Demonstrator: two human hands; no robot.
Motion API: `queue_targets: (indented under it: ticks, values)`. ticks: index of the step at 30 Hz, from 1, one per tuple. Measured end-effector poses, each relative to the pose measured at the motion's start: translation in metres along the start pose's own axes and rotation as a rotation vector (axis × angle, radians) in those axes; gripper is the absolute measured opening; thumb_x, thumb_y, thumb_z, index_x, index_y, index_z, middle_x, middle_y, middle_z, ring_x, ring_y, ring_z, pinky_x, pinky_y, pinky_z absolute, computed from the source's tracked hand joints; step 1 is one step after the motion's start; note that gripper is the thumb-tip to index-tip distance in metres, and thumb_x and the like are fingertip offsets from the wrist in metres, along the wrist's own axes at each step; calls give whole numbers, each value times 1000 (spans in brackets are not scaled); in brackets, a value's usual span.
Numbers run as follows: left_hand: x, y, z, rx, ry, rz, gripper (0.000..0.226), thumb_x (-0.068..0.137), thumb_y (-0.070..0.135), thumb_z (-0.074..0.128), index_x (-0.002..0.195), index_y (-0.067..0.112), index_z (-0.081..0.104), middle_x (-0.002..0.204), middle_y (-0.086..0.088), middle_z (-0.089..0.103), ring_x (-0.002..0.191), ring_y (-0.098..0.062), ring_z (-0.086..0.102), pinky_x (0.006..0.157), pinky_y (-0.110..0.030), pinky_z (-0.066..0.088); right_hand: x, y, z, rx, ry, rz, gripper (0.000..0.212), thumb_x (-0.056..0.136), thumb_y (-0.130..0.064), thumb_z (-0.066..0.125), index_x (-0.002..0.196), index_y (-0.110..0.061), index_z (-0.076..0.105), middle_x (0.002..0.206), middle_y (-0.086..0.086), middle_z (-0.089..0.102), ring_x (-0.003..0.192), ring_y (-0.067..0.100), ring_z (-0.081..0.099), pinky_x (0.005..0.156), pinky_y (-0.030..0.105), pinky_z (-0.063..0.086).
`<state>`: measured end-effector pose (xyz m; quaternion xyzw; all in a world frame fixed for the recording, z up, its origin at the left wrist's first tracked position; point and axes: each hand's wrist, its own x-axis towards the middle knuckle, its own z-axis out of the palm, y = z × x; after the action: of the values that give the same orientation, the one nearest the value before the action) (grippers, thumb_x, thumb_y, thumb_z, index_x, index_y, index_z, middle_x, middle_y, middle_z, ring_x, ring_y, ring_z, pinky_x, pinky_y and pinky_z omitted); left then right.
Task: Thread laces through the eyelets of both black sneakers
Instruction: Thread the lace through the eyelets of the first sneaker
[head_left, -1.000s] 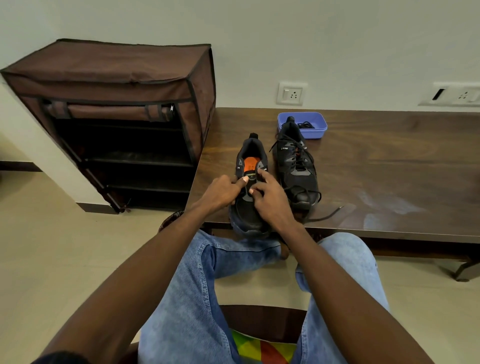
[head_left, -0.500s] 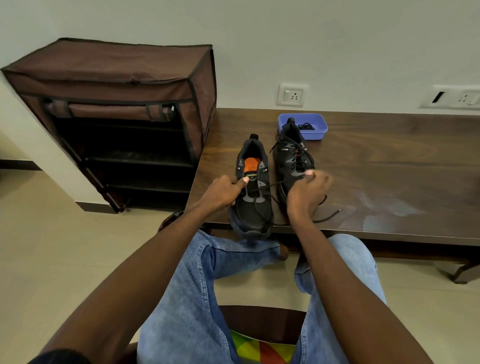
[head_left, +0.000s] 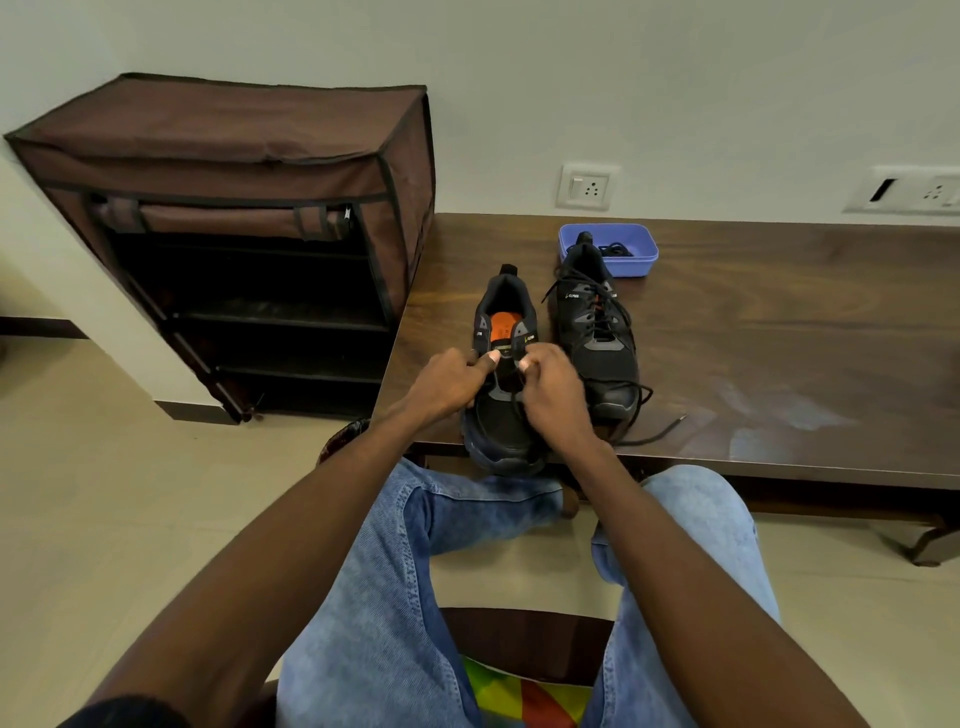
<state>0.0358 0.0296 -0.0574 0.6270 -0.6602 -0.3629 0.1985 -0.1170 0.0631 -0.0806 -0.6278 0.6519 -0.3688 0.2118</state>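
Two black sneakers sit side by side on a dark wood-grain table (head_left: 779, 332), toes toward the person. The left sneaker (head_left: 506, 415), matte mesh with grey overlays and an orange insole showing in its open mouth, stands at the table's near edge with its toe overhanging. The left hand (head_left: 447, 382) holds its side with curled fingers, thumb pressed at the eyelet row; the right hand (head_left: 553, 387) has its fingertips bunched at the opposite eyelets, seemingly pinching a black lace (head_left: 514, 400), though the grip itself is partly hidden. The right sneaker (head_left: 597, 338) is already laced, its loose lace ends trailing across the tabletop; small white lettering on its collar looks like "CLYMB". Just behind it, a shallow blue plastic tub (head_left: 641, 260) holds a tangle of black cord. A brown fabric shoe rack (head_left: 234, 171) with black piping stands left of the table.
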Motion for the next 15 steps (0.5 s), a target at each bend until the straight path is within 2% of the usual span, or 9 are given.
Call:
queue_targets:
  ticks: [2,5,7,9,13,15]
  values:
    - [0,-1,0,6,-9,0,42,102,48,46,77,17,60,60,-2,61,47,-10,53,50,-23,41,6,4,-5,262,124,212,19,103,-11,42,98,-9,61,108,10,64,102,25,63,93,42,51]
    - [1,-1,1,14,-11,0,43,102,49,45,81,15,62,60,-4,62,42,-8,52,49,-23,42,12,7,-7,795,214,530,20,107,-12,38,98,-6,55,100,13,64,96,24,69,88,39,59]
    - [0,0,1,11,-15,1,43,103,49,44,87,14,63,61,-5,63,36,-5,49,47,-22,41,11,2,-7,918,296,603,20,108,-12,36,103,-1,51,92,15,61,86,23,68,80,34,60]
    - [0,1,2,9,-22,13,41,104,47,44,87,14,62,62,-6,63,33,-4,48,43,-21,41,10,-4,-6,1048,371,657,18,108,-10,34,105,-1,50,85,13,58,76,21,65,81,35,60]
    - [0,3,3,15,-15,25,43,104,46,43,84,13,61,61,-6,64,32,-6,49,46,-23,43,9,-16,-11,1346,451,726,20,106,-1,30,117,3,47,94,18,57,75,26,66,81,41,60]
    - [-1,4,5,-2,-24,28,43,105,43,42,86,10,62,59,-5,64,32,-8,50,44,-22,44,8,-20,-15,1424,485,757,20,104,5,27,111,3,45,92,18,55,76,29,66,84,43,59]
